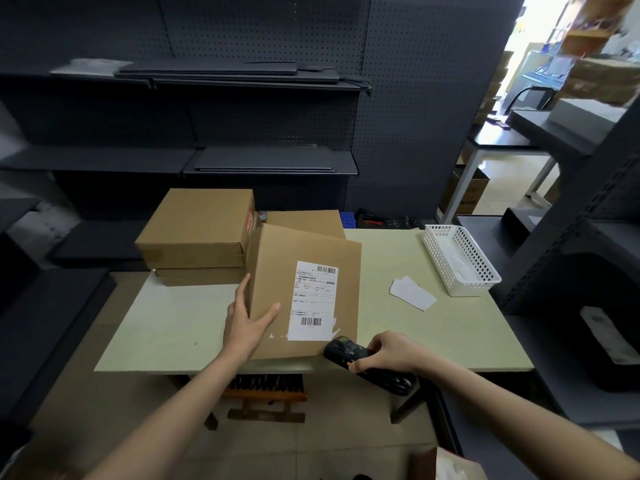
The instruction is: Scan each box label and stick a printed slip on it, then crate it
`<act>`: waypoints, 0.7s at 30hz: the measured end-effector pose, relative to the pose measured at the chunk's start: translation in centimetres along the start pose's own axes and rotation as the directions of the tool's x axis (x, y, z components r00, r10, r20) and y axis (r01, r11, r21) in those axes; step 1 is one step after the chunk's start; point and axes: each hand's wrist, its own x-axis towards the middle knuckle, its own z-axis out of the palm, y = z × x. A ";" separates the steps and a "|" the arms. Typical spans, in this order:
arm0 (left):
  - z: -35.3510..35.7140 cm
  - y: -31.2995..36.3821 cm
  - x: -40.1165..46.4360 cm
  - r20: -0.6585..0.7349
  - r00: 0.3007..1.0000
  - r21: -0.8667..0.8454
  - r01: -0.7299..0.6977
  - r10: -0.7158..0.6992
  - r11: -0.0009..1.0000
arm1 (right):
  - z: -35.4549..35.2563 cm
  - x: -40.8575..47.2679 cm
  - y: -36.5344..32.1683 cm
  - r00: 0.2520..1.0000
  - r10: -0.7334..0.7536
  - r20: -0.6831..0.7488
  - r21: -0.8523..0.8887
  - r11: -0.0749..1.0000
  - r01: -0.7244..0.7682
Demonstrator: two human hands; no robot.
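A brown cardboard box (277, 271) stands tilted at the table's front edge, its white shipping label (313, 301) with barcodes facing me. My left hand (244, 322) grips the box's lower left corner, thumb across the front face. My right hand (391, 351) holds a black handheld scanner (349, 351) just right of the box's lower right corner, its head close to the label's bottom. White paper slips (412, 292) lie on the table to the right.
Stacked cardboard boxes (197, 233) sit at the table's back left, another box (304, 221) behind the held one. A white perforated basket (460, 258) stands at the back right. Dark metal shelving surrounds the pale green table (166, 327). A wooden stool is underneath.
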 end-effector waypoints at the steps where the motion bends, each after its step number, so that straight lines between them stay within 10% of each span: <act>1: 0.0 0.0 0.0 0.001 1.000 0.004 -0.003 0.003 1.000 | 0.0 0.0 0.1 1.000 0.000 -0.003 -0.001 1.000 0.000; 21: 2.8 -1.9 -1.1 0.179 0.952 -0.040 0.259 -0.248 0.965 | -0.8 1.6 6.7 0.879 0.082 -0.470 -0.109 0.983 -0.150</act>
